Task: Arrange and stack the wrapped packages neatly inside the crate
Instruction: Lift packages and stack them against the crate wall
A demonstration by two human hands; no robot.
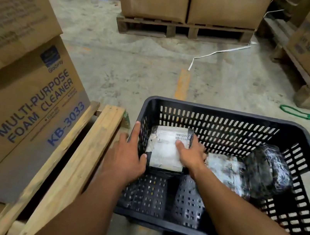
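Seating labelled package (167, 147) into crate (222, 110) corner; right hand (190, 154) grips it, left hand (126, 153) braces the wall, fingers (137, 129) straight. Next, I judge: push it flush.

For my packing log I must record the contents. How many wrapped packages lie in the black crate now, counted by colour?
White-labelled packages: 2
Black-wrapped package: 1
Total: 3

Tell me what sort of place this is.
Most likely a warehouse or stockroom: stacked cardboard cartons on wooden pallets, a bare concrete floor with a painted orange line, and a black crate holding wrapped packages.
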